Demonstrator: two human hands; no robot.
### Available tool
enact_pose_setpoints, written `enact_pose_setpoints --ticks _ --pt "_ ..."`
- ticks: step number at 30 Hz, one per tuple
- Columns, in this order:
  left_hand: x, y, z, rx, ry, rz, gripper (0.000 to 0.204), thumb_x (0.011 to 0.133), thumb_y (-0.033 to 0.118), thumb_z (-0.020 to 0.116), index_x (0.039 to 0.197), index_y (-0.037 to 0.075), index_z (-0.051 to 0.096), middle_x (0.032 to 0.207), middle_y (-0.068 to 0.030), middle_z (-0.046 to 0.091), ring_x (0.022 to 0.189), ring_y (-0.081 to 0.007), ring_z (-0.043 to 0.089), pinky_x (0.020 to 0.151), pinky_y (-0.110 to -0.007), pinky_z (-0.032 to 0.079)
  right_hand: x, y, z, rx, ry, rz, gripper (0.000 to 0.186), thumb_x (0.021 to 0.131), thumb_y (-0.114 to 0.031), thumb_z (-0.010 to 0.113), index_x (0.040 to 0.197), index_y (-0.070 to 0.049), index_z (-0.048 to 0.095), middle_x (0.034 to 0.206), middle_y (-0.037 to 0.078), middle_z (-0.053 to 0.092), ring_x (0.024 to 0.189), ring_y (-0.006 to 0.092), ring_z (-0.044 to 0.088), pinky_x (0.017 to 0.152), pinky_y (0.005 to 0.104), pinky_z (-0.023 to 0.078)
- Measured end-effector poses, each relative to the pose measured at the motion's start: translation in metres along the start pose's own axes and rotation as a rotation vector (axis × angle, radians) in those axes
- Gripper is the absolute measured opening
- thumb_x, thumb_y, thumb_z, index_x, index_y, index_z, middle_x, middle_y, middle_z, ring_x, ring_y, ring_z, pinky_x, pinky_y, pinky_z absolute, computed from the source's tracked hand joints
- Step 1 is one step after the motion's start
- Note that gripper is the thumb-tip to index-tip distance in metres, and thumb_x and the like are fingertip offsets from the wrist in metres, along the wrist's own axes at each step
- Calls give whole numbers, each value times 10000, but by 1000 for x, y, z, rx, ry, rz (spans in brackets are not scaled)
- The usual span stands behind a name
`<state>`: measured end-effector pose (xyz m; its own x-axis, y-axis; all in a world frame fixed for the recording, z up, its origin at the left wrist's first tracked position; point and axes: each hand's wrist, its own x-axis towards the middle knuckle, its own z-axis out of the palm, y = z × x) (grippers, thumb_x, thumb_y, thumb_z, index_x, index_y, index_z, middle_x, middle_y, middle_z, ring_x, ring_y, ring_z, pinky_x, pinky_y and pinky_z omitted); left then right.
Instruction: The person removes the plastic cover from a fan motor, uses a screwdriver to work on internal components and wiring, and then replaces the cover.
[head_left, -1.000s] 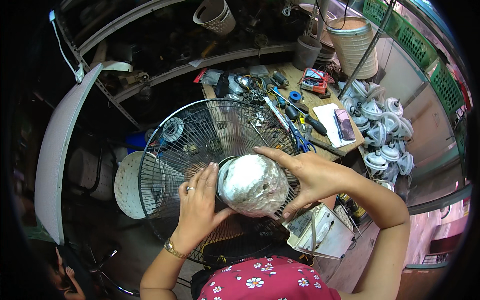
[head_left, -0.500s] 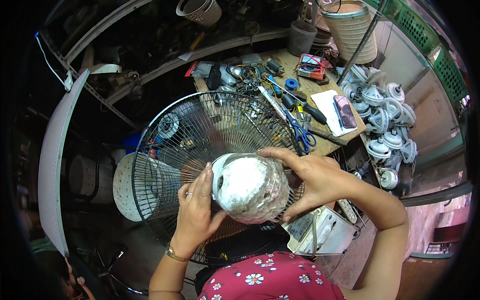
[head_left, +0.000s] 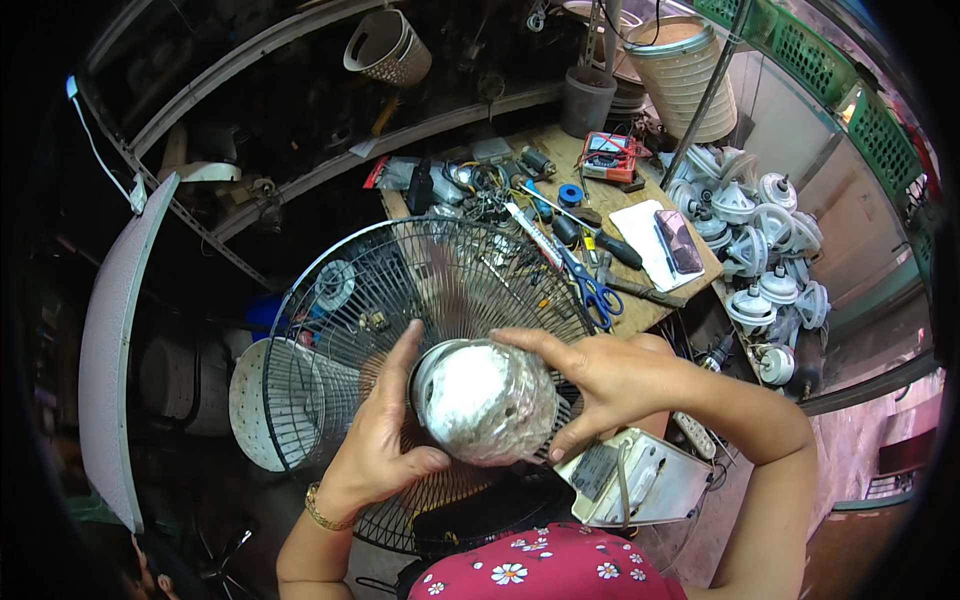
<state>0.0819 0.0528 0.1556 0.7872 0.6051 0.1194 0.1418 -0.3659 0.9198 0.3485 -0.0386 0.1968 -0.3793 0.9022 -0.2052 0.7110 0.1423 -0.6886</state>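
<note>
Our left hand (head_left: 375, 435) is left of centre, fingers pointing up, thumb poking out rightward. Our right hand (head_left: 610, 385)'s just right of centre, thumb and forefinger in a wide C, right elbow (head_left: 785, 430) bent way out.

Free room over the silvery housing (head_left: 487, 403), wire fan guard (head_left: 312, 380) behind it, white box (head_left: 648, 485) near the right hand (head_left: 605, 385).

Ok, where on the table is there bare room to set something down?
Small bare patches on the wooden table: between the blue spool, red multimeter and white sheet; and at the near edge, right of the blue scissors. Crowded: around the tangled wires farther left.
</note>
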Motion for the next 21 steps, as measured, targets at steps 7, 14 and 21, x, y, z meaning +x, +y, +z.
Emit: enact_pose_setpoints --ticks 7,14,21 --pt "12 5 10 185 -9 -114 1339 551 839 645 1446 -70 235 1361 -297 431 1263 -417 438 1059 -461 337 -5 4 4 -10 -6 -7 1189 622 -360 824 1528 -152 82 688 208 630 648 399 644 593 436 492" --pt "9 0 17 166 40 -117 1345 527 890 601 1427 -63 298 1388 -271 421 1278 -408 431 1062 -467 334 -1 43 9 179 -22 -172 1195 594 -321 824 1534 -183 99 665 169 620 647 362 647 597 404 472" --pt "13 -6 26 157 111 -126 1354 476 939 554 1397 -38 383 1344 -242 474 1215 -389 490 1030 -466 370 2 59 17 161 75 -261 1166 605 -418 817 1530 -183 145 867 213 651 746 382 653 643 415 490"
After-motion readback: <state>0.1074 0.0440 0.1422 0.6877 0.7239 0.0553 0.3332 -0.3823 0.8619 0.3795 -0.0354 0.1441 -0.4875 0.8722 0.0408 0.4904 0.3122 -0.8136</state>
